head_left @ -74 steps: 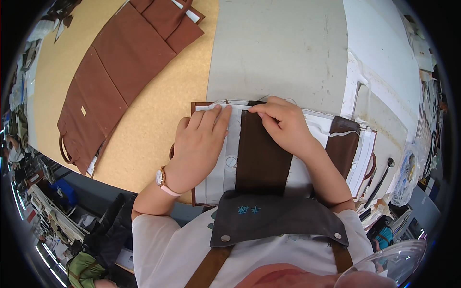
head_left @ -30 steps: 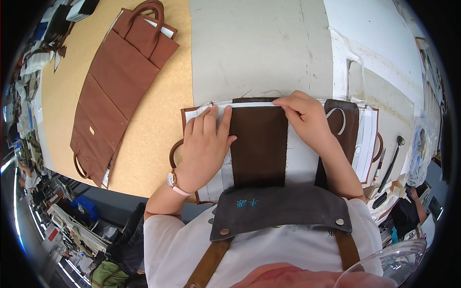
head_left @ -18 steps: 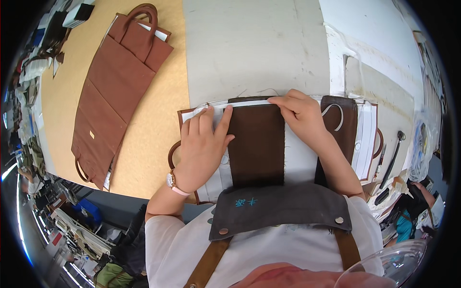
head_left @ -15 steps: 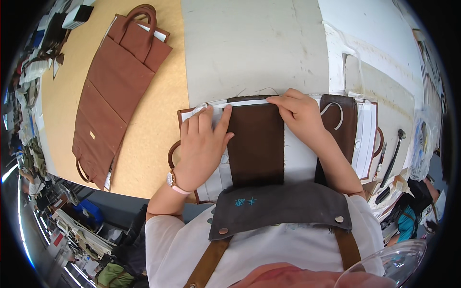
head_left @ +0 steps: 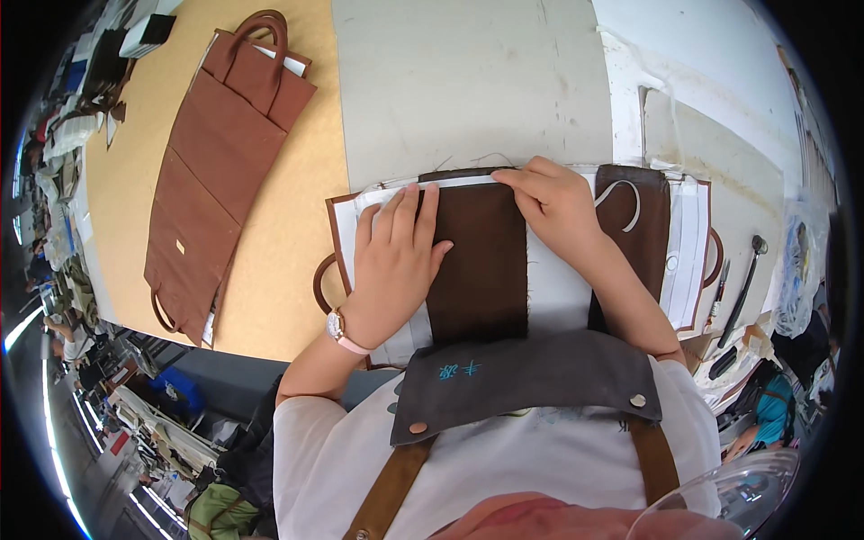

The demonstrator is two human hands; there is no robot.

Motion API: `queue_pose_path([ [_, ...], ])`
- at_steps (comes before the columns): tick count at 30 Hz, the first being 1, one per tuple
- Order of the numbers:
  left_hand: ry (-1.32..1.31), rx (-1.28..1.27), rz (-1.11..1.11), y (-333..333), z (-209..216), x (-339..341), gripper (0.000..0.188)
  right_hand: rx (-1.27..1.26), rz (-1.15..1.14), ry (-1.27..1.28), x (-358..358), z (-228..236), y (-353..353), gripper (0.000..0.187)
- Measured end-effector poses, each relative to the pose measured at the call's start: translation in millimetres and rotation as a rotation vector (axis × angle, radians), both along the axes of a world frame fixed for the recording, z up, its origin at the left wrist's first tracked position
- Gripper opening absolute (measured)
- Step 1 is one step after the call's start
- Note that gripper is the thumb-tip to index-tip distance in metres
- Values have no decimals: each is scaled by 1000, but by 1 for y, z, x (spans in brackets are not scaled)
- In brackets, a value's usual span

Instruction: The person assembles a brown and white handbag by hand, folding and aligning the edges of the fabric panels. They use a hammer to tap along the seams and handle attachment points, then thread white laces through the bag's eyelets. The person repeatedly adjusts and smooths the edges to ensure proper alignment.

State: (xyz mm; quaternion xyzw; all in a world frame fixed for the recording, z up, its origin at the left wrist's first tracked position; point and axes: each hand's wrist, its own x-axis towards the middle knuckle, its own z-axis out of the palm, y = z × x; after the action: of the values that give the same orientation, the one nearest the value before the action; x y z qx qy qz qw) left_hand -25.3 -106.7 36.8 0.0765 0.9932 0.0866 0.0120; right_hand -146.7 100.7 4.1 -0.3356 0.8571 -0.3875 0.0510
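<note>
A flat bag piece of brown fabric with white lining [head_left: 553, 297] lies on the table right in front of me. My left hand [head_left: 393, 256] lies flat on its left part, fingers spread, pressing the white lining beside a wide brown strip [head_left: 477, 261]. My right hand [head_left: 553, 202] rests on the top edge of the piece, fingertips pinching the edge near the strip's upper end. A second brown strip [head_left: 634, 229] with a white cord loop lies to the right of my right wrist.
A finished long brown bag panel with handles [head_left: 225, 153] lies on the tan board at upper left. Grey table surface [head_left: 468, 81] stretches ahead. Metal tools [head_left: 742, 288] lie at the right edge. The table's front edge drops off at lower left.
My view has shifted, so the work sits lower and more central. My right hand slid left along the top edge toward the brown strip; my left hand stays flat on the lining.
</note>
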Motion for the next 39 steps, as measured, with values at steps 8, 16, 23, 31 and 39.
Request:
queue_pose_path([
  [8, 21, -59, 21, 7, -3, -4, 61, -2, 36, 77, 1, -4, 0, 21],
  [16, -34, 48, 40, 40, -8, -15, 78, 146, -3, 123, 7, 10, 0, 22],
  [23, -93, 122, 26, 39, -26, -7, 86, 185, -163, -322, -11, 50, 49, 22],
  [31, -73, 135, 41, 42, -27, -8, 85, 279, -180, -181, -25, 23, 51, 26],
  [39, -67, 46, 57, 45, -26, -11, 77, 344, -178, -210, -29, 20, 49, 26],
])
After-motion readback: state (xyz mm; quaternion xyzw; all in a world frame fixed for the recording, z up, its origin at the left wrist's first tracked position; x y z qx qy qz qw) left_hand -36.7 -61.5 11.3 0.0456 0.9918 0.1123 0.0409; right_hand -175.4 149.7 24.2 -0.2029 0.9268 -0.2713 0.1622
